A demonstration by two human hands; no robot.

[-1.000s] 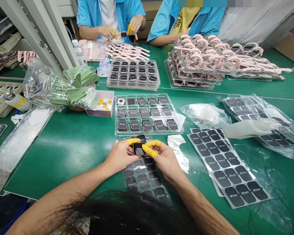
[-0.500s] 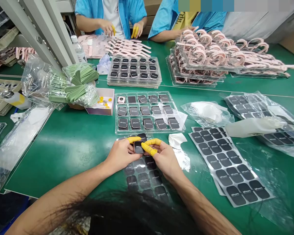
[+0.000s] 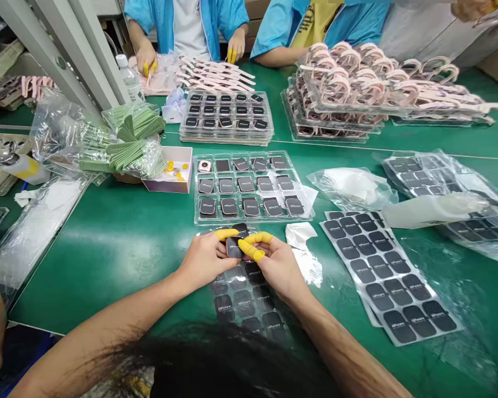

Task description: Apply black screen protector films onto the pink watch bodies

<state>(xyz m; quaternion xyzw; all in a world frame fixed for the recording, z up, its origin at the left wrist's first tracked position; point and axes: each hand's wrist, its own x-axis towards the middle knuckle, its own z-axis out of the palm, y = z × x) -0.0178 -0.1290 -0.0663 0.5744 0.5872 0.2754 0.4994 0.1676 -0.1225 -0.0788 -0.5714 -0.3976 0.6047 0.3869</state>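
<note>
In front of me, both hands hold a square black smartwatch body [image 3: 233, 247] with a pale logo on its face. My left hand [image 3: 201, 261] grips its left side, a yellow finger cot along the top. My right hand [image 3: 280, 268] pinches the right edge between yellow-covered thumb and forefinger. Under my hands lies a clear sheet of black logo stickers [image 3: 244, 305], partly hidden by them. Just beyond is a clear plastic tray [image 3: 249, 221] of similar black-faced watch bodies; its far-left compartment shows a watch's sensor side.
White-backed sticker sheets [image 3: 394, 287] and a plastic bottle [image 3: 431, 211] lie right. Crumpled white paper [image 3: 305, 260] sits beside my right hand. Green straps [image 3: 128, 146] and a small box [image 3: 168, 187] stand left. Stacked trays [image 3: 226, 138], pink straps [image 3: 352, 83] and co-workers are across the table.
The watch body has tilted slightly in my fingers; my grip is otherwise the same. Across the table, a co-worker's hand has moved left. Another person's arm now shows at the left edge.
</note>
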